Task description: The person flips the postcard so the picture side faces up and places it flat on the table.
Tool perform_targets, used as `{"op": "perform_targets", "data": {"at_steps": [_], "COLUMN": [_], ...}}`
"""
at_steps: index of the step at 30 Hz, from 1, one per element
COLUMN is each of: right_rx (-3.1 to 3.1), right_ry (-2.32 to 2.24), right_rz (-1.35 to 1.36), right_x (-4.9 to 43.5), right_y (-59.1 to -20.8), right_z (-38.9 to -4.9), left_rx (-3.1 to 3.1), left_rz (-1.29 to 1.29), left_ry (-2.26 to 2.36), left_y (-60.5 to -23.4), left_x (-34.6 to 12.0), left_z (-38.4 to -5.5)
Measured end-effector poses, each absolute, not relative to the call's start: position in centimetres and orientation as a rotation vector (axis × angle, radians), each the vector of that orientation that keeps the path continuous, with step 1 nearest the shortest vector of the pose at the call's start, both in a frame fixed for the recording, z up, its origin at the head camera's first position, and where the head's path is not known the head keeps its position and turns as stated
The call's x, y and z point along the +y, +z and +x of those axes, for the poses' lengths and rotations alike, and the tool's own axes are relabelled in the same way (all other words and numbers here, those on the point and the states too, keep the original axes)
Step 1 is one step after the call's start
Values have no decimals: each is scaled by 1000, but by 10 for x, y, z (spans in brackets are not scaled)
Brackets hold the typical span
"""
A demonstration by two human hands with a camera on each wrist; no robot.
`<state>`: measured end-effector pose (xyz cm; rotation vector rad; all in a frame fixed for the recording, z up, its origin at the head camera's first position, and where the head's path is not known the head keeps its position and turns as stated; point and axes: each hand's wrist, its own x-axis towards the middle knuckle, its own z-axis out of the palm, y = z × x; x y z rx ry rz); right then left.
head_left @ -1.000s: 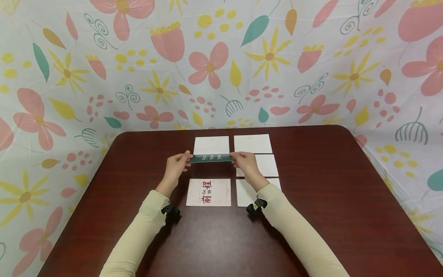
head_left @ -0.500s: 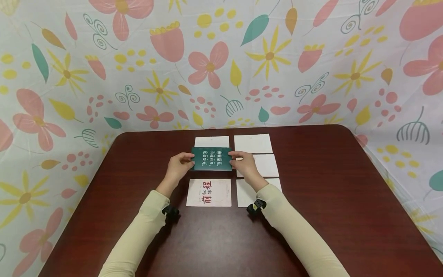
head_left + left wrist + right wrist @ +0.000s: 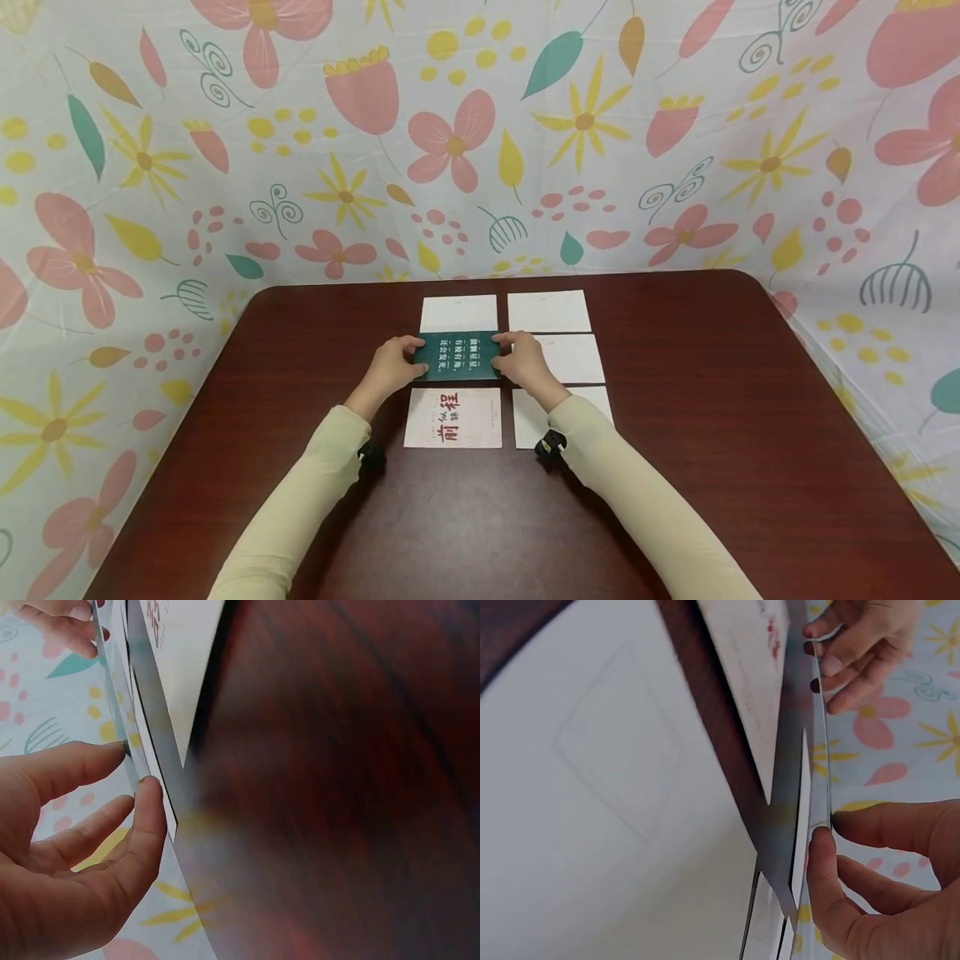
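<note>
A dark green postcard [image 3: 458, 357] with white Chinese characters lies level, close over the table in the head view. My left hand [image 3: 393, 367] pinches its left edge between thumb and fingers. At the opposite edge my right hand [image 3: 522, 362] pinches it the same way. Both wrist views show the card edge-on, a thin line slightly above the tabletop. Just nearer to me lies a pale pink postcard [image 3: 453, 418] with red characters. Beyond the green card is a white card [image 3: 458, 314], face blank but for a small mark.
Right of the green card, a column of white cards runs from the far card [image 3: 548, 312] through the middle card [image 3: 576, 358] to the near card [image 3: 532, 421], partly under my right forearm. The dark red table [image 3: 712, 433] meets a flowered cloth [image 3: 480, 142] at the back.
The green card, first tilted nearly edge-on, has turned flat to face up. Both hands have lowered it and drawn it slightly nearer, uncovering more of the far white card.
</note>
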<state>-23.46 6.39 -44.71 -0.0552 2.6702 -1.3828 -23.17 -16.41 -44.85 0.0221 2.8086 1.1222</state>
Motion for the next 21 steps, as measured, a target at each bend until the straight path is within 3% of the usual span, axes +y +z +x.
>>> {"op": "perform_targets", "data": {"at_steps": [21], "right_rx": [2784], "right_ry": [-1127], "right_rz": [-188], "right_x": [50], "right_y": [-451], "right_z": [-239], "left_rx": [2840], "left_rz": [66], "left_ry": [894], "left_y": [-447], "left_x": [-164], "left_z": [-239]}}
